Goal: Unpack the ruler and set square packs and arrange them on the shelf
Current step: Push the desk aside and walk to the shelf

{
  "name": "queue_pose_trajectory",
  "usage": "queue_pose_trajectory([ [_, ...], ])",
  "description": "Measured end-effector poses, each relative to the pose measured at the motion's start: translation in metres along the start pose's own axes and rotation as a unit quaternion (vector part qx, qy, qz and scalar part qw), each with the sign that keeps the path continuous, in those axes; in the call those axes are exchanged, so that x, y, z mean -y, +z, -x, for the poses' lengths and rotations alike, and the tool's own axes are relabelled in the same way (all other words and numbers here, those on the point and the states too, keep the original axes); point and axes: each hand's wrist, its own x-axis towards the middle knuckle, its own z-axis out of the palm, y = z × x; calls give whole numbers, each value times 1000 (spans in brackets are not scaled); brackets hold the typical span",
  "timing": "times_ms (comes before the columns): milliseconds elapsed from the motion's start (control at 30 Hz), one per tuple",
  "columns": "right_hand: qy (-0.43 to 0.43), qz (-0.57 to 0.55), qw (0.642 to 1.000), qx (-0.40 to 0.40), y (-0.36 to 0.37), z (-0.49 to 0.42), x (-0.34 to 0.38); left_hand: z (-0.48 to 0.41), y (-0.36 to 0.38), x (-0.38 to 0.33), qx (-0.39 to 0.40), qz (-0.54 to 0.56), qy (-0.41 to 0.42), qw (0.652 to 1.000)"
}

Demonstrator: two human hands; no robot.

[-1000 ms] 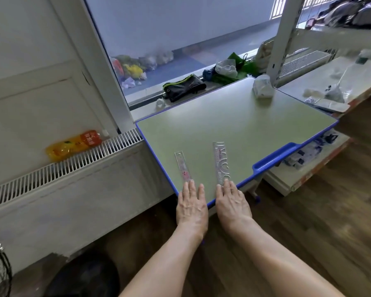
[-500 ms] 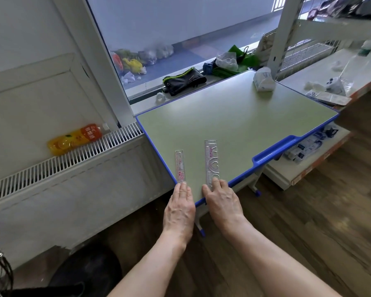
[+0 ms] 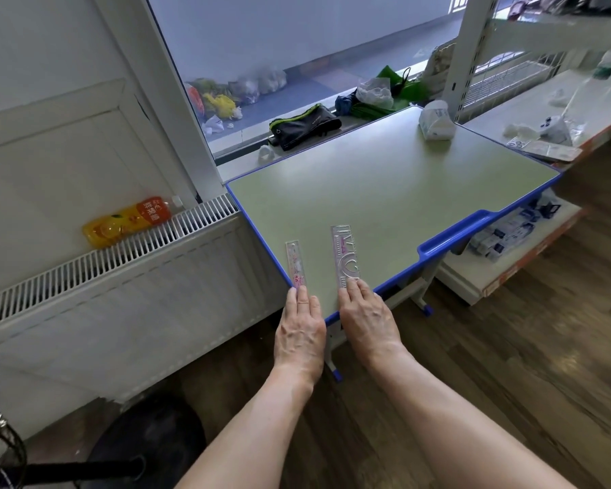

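Two clear plastic rulers lie side by side near the front corner of a green desk with blue edging. The short pink-printed ruler is on the left, and my left hand lies flat with its fingertips on that ruler's near end. The longer stencil ruler with cut-out shapes is on the right, and my right hand touches its near end with straight fingers. Both hands rest over the desk's front edge.
A white wrapped bundle sits at the desk's far right. Right of the desk stands a white shelf with loose packaging. A radiator with an orange bottle is on the left. A black pouch lies on the windowsill.
The view has shifted slightly. Both hands stay flat at the rulers' near ends; the two rulers now lie closer to parallel on the desk.
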Motion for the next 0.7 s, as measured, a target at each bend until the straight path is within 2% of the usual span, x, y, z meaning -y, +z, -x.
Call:
queue_pose_trajectory([
  [133, -16, 7, 1000, -3, 6, 12, 3, 7, -6, 1, 14, 40, 3, 999],
  [333, -17, 26, 1000, 5, -6, 42, 15, 23, -22, -3, 2, 16, 8, 1000],
  [500, -15, 31, 999, -8, -36, 78, 22, 50, -63, -13, 21, 35, 3, 999],
  [567, -9, 30, 999, -10, -52, 94, 23, 62, -85, -22, 8, 16, 6, 1000],
  [700, 13, 38, 999, -13, -90, 138, 21, 82, -123, -46, 32, -21, 25, 999],
])
